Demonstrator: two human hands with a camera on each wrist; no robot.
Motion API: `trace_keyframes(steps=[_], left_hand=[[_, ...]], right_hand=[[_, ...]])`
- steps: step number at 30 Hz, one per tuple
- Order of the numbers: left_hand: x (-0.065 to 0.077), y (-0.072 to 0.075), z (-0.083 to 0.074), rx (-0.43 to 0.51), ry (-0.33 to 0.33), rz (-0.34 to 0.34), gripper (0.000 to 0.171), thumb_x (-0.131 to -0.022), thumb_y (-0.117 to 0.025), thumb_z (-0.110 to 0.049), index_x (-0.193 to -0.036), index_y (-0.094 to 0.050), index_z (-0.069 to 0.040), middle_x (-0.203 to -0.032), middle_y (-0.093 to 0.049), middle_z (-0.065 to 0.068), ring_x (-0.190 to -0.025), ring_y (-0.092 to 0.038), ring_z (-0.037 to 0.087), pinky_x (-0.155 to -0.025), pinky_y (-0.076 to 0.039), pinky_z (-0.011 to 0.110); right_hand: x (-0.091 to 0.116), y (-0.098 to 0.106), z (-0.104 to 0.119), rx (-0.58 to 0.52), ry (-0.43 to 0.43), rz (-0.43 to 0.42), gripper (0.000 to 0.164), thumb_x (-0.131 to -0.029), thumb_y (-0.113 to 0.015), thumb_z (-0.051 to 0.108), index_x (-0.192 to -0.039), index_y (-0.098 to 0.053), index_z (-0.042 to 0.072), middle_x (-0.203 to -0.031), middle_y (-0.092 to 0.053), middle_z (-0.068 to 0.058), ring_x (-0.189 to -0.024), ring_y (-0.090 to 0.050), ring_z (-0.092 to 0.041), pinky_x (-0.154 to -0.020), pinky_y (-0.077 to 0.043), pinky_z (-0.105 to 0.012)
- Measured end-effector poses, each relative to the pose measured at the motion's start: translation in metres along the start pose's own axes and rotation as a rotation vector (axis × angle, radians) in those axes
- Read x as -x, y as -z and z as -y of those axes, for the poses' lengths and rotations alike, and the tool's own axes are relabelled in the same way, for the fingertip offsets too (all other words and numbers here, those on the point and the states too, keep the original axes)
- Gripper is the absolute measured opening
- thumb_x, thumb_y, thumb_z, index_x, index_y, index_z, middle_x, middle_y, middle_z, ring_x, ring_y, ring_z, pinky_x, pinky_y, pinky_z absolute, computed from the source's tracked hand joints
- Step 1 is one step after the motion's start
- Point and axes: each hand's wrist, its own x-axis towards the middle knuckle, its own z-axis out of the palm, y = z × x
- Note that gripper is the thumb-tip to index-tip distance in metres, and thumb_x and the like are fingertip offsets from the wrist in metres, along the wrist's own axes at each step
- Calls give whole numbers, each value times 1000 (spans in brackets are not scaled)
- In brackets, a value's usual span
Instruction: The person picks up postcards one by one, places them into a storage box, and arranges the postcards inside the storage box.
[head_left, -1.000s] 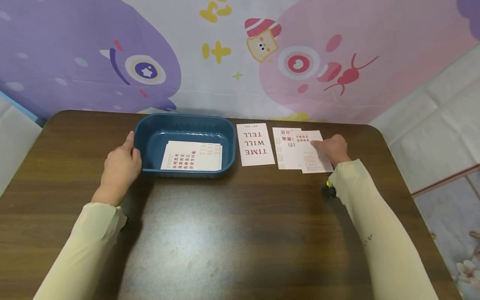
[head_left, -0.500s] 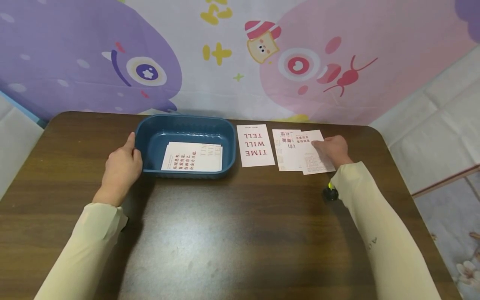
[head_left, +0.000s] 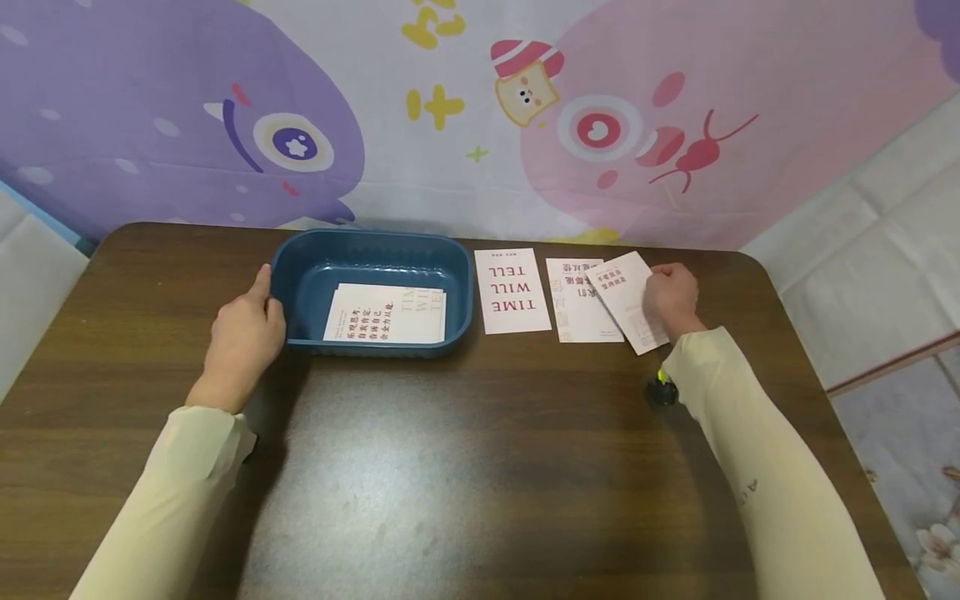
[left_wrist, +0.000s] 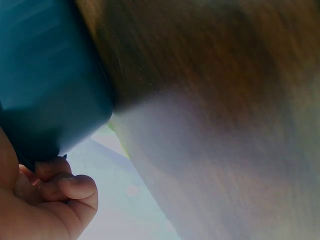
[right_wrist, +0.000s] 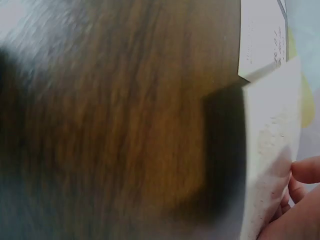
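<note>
Swung askew since half a second ago, one printed card (head_left: pixel 627 298) now slants over the right side of a second card (head_left: pixel 573 321), raised off the table (head_left: pixel 480 467). Right hand (head_left: pixel 672 296): grip closed, thumb and fingers pinching the slanted card's right edge. Left hand (head_left: pixel 246 337): grip curled on the left end of the blue tray (head_left: pixel 375 349), which holds more cards (head_left: pixel 386 317).

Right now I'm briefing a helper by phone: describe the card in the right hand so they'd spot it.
On the brown table, find the blue tray. To its right runs a row of cards; pick the farthest card, pinched by the right hand. It alone is slanted and held; its neighbours lie nearly straight.
</note>
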Motion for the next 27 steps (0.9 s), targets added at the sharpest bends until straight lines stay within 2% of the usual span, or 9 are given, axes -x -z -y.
trace_keyframes(steps=[3, 7, 11, 17, 27], left_hand=[[1, 0, 0, -2, 1, 0, 56, -99, -28, -15, -152, -20, 1, -137, -44, 42, -83, -50, 46, -75, -45, 63], [1, 0, -1, -4, -4, -3, 56, -99, -28, -15, -152, -20, 2, -136, -45, 43, -82, -50, 45, -73, -45, 62], [1, 0, -1, -7, -11, -12, 56, -99, -28, -14, -151, -21, 3, -134, -47, 44, -79, -50, 44, -71, -44, 60], [1, 0, 0, -7, -17, -21, 56, -98, -28, -14, -151, -21, 4, -134, -46, 44, -83, -51, 46, -75, -45, 64], [0, 0, -1, -6, -12, -11, 56, -99, -28, -15, -151, -22, 3, -134, -46, 44, -86, -52, 49, -78, -45, 66]], right_hand=[[1, 1, 0, -10, 42, -10, 46, -85, -35, 5, -124, -58, -5, -128, -57, -26, -116, -48, -36, -105, -39, -48], [4, 3, 0, 9, 176, -1, 41, -83, -39, 4, -117, -61, -6, -116, -59, -26, -103, -51, -35, -92, -41, -47], [7, 7, 5, -4, 309, 42, 33, -85, -45, 4, -109, -63, -8, -104, -60, -24, -94, -51, -31, -83, -39, -39], [11, 10, 15, -39, 347, 140, 28, -90, -47, 6, -109, -63, -8, -106, -59, -23, -92, -50, -26, -78, -37, -33], [23, 15, 34, -76, 434, 307, 25, -92, -46, 5, -108, -62, -8, -110, -57, -19, -97, -49, -24, -84, -37, -33]])
